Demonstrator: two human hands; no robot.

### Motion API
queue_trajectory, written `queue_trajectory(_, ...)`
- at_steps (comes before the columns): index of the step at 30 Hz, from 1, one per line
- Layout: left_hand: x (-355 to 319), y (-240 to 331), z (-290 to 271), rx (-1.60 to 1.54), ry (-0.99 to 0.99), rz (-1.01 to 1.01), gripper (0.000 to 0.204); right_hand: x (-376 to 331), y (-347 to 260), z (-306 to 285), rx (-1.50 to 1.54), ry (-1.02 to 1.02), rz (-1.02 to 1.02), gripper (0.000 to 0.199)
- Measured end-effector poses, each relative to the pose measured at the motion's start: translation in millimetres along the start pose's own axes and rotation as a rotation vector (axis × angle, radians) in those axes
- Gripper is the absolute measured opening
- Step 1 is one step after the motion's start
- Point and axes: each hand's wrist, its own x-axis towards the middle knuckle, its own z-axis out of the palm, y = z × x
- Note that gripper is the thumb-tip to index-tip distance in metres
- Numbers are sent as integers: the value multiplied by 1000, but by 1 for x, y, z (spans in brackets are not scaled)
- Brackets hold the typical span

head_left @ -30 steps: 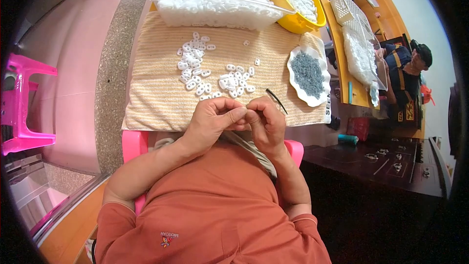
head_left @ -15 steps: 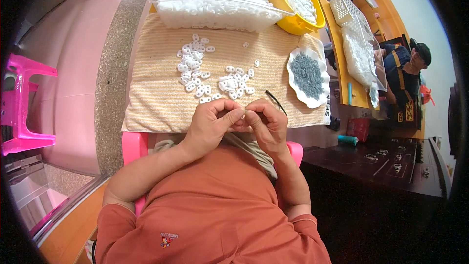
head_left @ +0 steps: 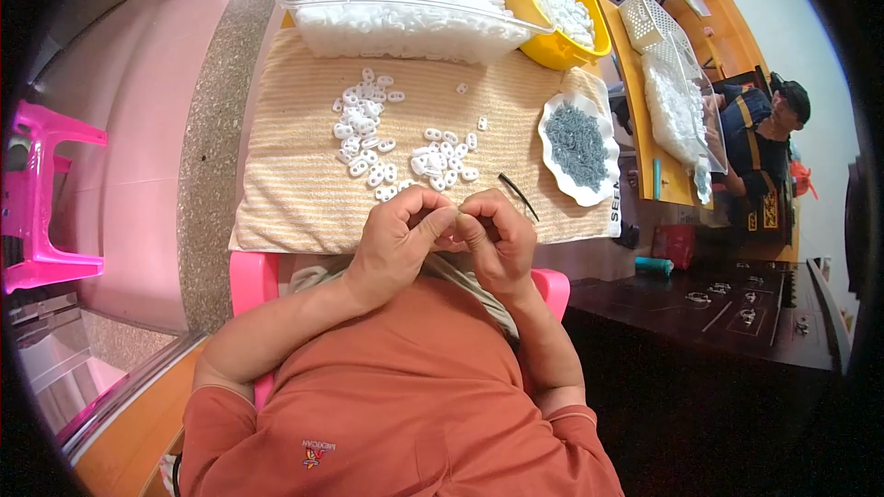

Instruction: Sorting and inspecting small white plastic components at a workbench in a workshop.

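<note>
At the near edge of a striped towel [head_left: 295, 129], my left hand [head_left: 398, 244] and my right hand [head_left: 497, 244] meet with thumbs and forefingers pinched together. Whatever sits between the fingertips is too small and covered to make out. Just beyond them lie two loose groups of small white oval plastic pieces with two holes, a larger group [head_left: 360, 117] on the left and a smaller group [head_left: 445, 158] in the middle. A thin black stick-like tool [head_left: 518, 197] rests beside my right hand. Farther right, a white scalloped dish [head_left: 550, 149] holds many small grey pieces.
A clear bin [head_left: 405, 32] full of white pieces stands at the back, beside a yellow basin [head_left: 557, 57] with more. Right of it, another person [head_left: 760, 133] sits by a wooden table [head_left: 635, 129] with a filled clear tray. A pink stool [head_left: 55, 193] stands left.
Both pinched hands have shifted very slightly left and stay together at the fingertips. The pieces, the dish and the black tool lie as before.
</note>
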Motion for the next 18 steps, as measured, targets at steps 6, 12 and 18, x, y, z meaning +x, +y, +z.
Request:
queue_trajectory(6, -1, -2, 0, 7, 11, 20, 13, 1, -2, 2, 96, -1, 11, 6)
queue_trajectory(12, -1, 1, 1, 88, 17, 72, 12, 1, -1, -2, 170, -60, 100, 10)
queue_trajectory(18, 2, -4, 1, 263, 71, 183, 13, 2, 2, -5, 219, -74, 158, 12)
